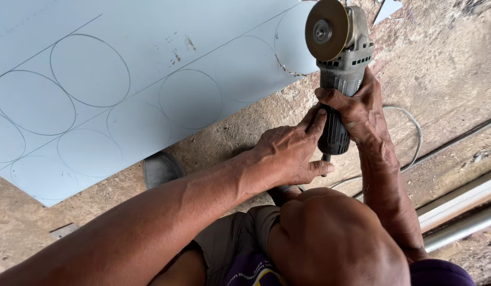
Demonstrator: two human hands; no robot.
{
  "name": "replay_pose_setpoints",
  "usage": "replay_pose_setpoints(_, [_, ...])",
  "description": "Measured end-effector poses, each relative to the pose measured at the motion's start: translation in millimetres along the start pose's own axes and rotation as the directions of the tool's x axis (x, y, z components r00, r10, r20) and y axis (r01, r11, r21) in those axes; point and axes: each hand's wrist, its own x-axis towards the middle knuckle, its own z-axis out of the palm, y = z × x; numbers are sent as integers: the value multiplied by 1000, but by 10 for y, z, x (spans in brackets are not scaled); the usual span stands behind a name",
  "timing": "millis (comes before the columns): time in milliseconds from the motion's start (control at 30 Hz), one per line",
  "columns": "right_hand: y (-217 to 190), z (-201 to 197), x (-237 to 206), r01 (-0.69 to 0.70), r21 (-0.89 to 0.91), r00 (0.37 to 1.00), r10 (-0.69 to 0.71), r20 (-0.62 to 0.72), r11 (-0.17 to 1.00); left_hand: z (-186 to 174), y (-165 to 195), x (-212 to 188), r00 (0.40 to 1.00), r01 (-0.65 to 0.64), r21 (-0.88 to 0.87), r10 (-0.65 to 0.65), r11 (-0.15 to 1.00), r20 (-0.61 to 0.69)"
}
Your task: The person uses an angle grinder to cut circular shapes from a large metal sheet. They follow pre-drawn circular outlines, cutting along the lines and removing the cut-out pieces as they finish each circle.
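Observation:
A grey angle grinder [342, 69] with a worn brown cutting disc [326, 29] is held above the edge of a pale blue metal sheet [150, 63]. My right hand [362, 108] is wrapped around the grinder's body. My left hand [290, 151] presses its fingers against the handle end, near the cord. The sheet lies flat on the ground and carries several scribed circles and straight lines. One circle [293, 42] near the disc is partly cut along its edge.
Rough brown concrete ground [441, 63] surrounds the sheet. A grey cable [412, 127] loops on the ground to the right. Metal rails [462, 206] lie at the lower right. My bent knee [330, 238] and a grey shoe [160, 169] sit below the hands.

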Motion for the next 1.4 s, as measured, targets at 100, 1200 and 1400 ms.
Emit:
replay_pose_setpoints(100, [-73,116,-70,4,-96,999,-9,-54,995,211,-315,61,963,-180,32,183,983,-197])
replay_pose_setpoints(1200, [498,465,-211,-179,-265,981,151,-123,948,549,-674,-73,969,-212,-338,153,917,-192])
replay_pose_setpoints(1400, [582,443,-164,-170,-307,985,148,-93,936,682,-624,-30,937,-275,-440,136,855,-321])
